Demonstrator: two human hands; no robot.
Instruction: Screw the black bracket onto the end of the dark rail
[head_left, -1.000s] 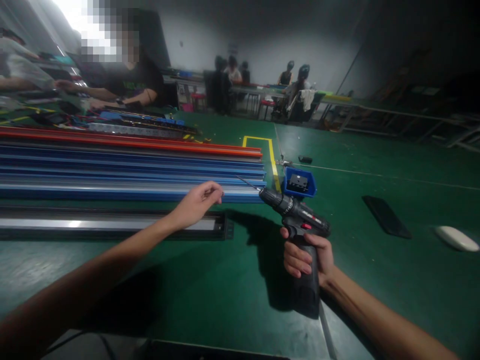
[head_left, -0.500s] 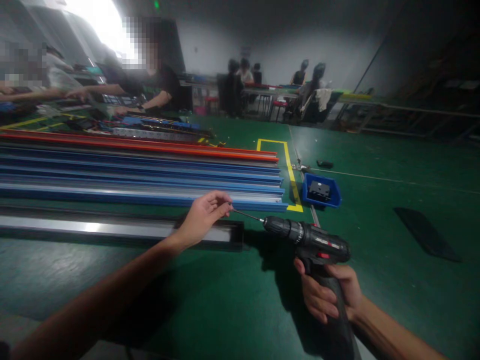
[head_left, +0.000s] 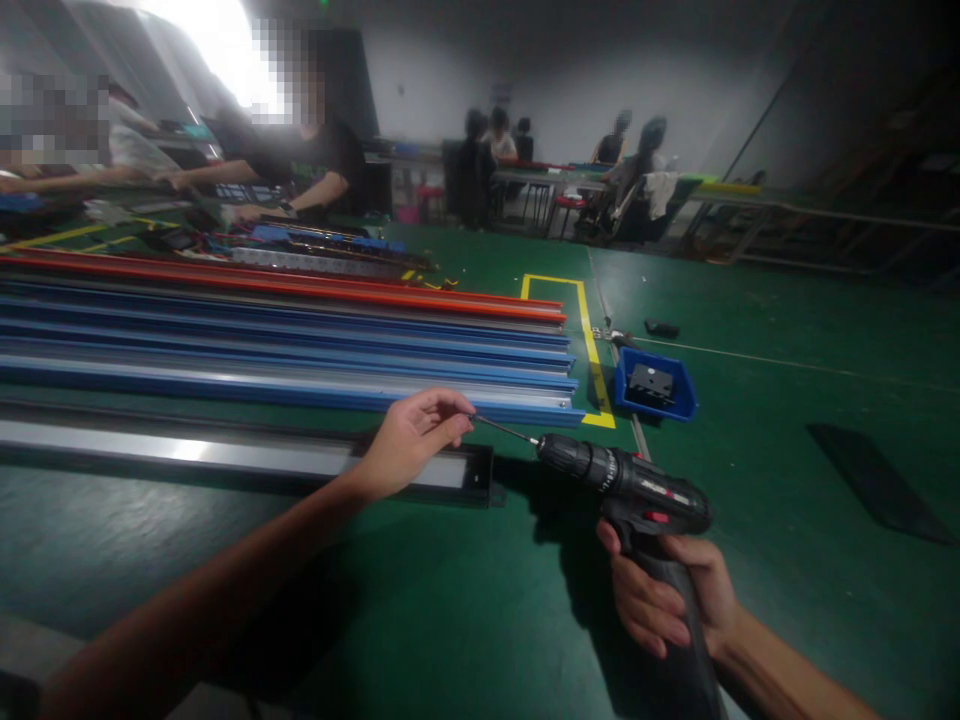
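My right hand point(head_left: 667, 590) is wrapped round the grip of a black cordless drill point(head_left: 622, 480), which points left. A long thin bit point(head_left: 506, 430) extends from its chuck to the fingertips of my left hand point(head_left: 420, 435). Thumb and forefinger of that hand are pinched at the bit's tip; whatever small piece they hold there is too small to make out. Beneath my left hand lies a black profile with a silver inner strip point(head_left: 247, 458), its end reaching just right of the hand. Blue profiles point(head_left: 300, 385) lie beyond it.
Past the blue profiles are orange-red ones point(head_left: 300, 280). A blue bin point(head_left: 656, 385) with a black part stands right of the yellow tape point(head_left: 592, 350). A dark flat piece point(head_left: 877, 480) lies far right. Across the table, a person in black point(head_left: 315, 165) reaches over parts; others sit behind.
The view has shifted slightly, so the table and profiles appear a little further right. Both hands keep their holds, and the end of the black profile shows more clearly.
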